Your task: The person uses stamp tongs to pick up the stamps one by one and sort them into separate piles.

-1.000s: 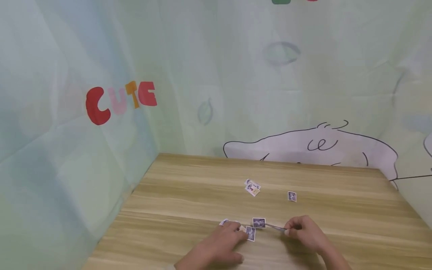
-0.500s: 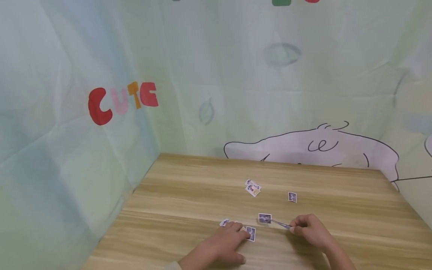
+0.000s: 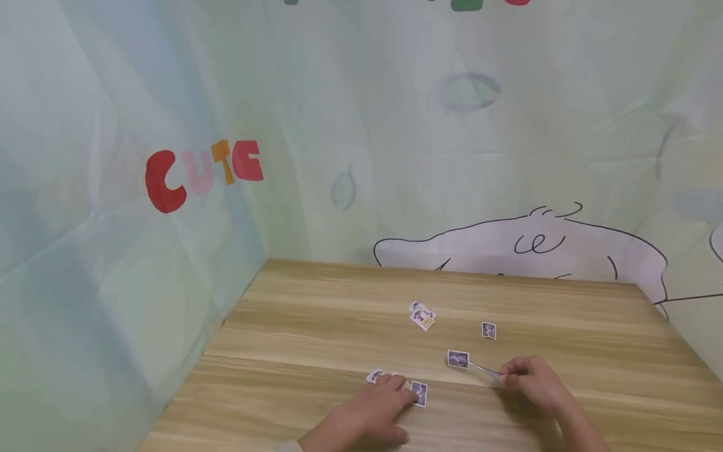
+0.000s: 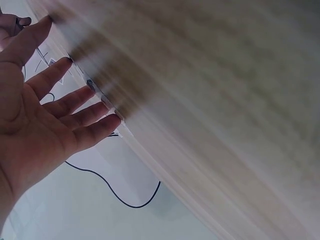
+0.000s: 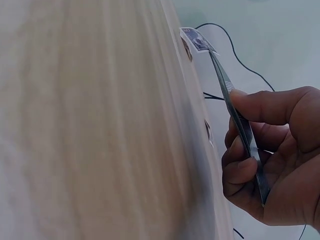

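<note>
- I judge the step in hand to be carrying 1 small dark printed card (image 3: 458, 359) across the table (image 3: 316, 326) with tweezers (image 5: 242, 125).
- My right hand (image 3: 533, 380) pinches the tweezers between thumb and fingers, and their tips are together on the card's right edge.
- That card is right of and farther than my left hand (image 3: 375, 405), on the near left side of a lone dark card (image 3: 489, 331). It looks lifted (I can't be sure every corner clears the wood).
- My left hand clamps nothing: its fingers are spread and extended, tips down on the loose cards. 1 dark card (image 3: 420, 390) sticks out on the right by the index fingertip, and 1 pale card (image 3: 374, 375) shows past the far side of the fingers.
- Farther off, at least 2 pale cards overlap in a small pile (image 3: 422, 316), left of the lone card.
- The next move, I think, calls for steady pressure on the tweezers and a level card; squeezing less could drop it, and a low corner could snag.
- Against 1.0 s ago, the pinched card has gone right and farther, away from my left fingers. My left hand, the far pile and the lone card look about where they were.
</note>
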A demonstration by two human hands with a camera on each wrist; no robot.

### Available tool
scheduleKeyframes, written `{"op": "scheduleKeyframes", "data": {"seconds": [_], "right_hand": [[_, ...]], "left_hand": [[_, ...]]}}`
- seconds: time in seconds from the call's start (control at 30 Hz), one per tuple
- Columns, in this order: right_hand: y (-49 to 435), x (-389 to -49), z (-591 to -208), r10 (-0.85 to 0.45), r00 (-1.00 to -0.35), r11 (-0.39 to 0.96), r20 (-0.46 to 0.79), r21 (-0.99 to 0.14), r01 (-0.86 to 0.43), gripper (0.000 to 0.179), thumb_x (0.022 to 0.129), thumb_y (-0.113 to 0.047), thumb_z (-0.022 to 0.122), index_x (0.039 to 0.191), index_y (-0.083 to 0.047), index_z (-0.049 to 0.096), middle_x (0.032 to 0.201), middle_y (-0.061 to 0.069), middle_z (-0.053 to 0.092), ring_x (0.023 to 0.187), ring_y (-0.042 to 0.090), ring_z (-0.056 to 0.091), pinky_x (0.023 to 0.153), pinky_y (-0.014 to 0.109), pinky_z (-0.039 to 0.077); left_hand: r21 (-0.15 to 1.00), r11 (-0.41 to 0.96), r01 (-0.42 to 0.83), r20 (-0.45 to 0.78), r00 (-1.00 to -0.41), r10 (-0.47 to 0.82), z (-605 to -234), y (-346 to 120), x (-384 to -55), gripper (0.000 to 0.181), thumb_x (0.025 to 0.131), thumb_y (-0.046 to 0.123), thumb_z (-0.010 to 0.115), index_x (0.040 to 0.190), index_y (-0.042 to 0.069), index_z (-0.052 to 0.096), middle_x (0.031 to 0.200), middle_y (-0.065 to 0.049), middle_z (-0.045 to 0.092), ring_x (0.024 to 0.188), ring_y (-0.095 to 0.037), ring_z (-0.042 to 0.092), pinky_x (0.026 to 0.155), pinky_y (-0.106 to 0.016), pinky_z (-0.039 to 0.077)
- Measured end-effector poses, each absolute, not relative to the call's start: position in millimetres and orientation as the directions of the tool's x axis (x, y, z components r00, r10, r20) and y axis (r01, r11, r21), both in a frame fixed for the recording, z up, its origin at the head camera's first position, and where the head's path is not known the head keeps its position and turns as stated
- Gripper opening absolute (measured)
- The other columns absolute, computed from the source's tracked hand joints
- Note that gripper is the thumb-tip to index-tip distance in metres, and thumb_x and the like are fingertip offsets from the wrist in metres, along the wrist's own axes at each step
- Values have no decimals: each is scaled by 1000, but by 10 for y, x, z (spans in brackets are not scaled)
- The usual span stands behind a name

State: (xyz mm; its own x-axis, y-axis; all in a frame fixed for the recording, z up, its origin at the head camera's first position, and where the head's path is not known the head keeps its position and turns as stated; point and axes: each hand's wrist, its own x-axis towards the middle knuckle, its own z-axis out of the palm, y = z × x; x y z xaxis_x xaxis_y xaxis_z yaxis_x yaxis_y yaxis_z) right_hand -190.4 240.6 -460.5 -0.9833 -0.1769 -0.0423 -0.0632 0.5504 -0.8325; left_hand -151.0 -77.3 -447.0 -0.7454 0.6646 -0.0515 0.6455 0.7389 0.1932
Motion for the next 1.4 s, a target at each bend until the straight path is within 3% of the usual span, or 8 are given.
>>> {"op": "scheduleKeyframes", "data": {"seconds": [0.47, 0.87, 1.2, 1.4], "right_hand": [[2562, -1989, -4576, -105, -992, 553, -73, -833, 3, 14, 78, -1, 62, 90, 6, 65, 83, 9, 62, 76, 21, 51, 65, 33, 45], [2768, -2118, -4539, -81, -992, 611, -95, -791, 26, 16, 82, -4, 58, 93, 7, 64, 86, 9, 61, 76, 21, 49, 65, 33, 40], [2903, -2196, -4580, -46, -993, 589, -110, -806, 62, 19, 83, -5, 60, 92, 12, 62, 76, 6, 57, 70, 20, 47, 62, 32, 40], [2989, -2230, -4621, -20, -989, 594, -145, -798, 104, 24, 84, -9, 60, 96, 11, 62, 80, 6, 57, 73, 21, 47, 62, 32, 39]], "left_hand": [[191, 727, 659, -51, -733, 678, -4486, -786, -1532, 54, 69, 35, 76, 118, 19, 61, 111, 4, 52, 105, -13, 47, 88, -27, 42], [180, 726, 664, -58, -729, 682, -4480, -780, -1544, 55, 68, 37, 77, 118, 21, 61, 109, 5, 51, 103, -13, 47, 87, -27, 43], [191, 728, 659, -66, -731, 679, -4454, -777, -1547, 55, 69, 36, 77, 118, 19, 61, 110, 4, 51, 104, -13, 47, 88, -26, 42], [194, 730, 656, -65, -734, 676, -4477, -771, -1553, 55, 69, 37, 77, 119, 20, 61, 111, 5, 51, 105, -12, 46, 88, -27, 42]]}}
